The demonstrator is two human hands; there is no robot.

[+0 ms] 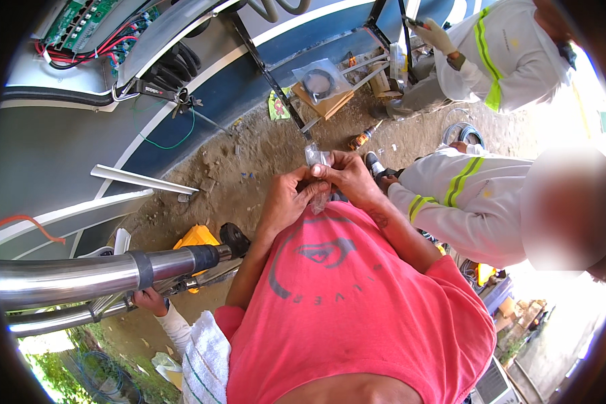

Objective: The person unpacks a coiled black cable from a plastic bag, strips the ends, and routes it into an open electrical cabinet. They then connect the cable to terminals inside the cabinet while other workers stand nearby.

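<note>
In front of my chest both hands pinch a small clear plastic bag [319,157]. My left hand [286,200] has its thumb and fingers closed on the bag's lower part. My right hand [351,176] grips it from the other side, thumb bent over the top. The bag's upper end sticks out above my fingers, and a crumpled end hangs below them. Whatever it contains is too small to make out.
At the upper left is an open cabinet with a green circuit board [91,23]. Metal poles [67,279] reach in from the left. Two co-workers in striped shirts [461,178] are at the right. A drill [363,137] and a cardboard box [324,104] lie on the dirt ground.
</note>
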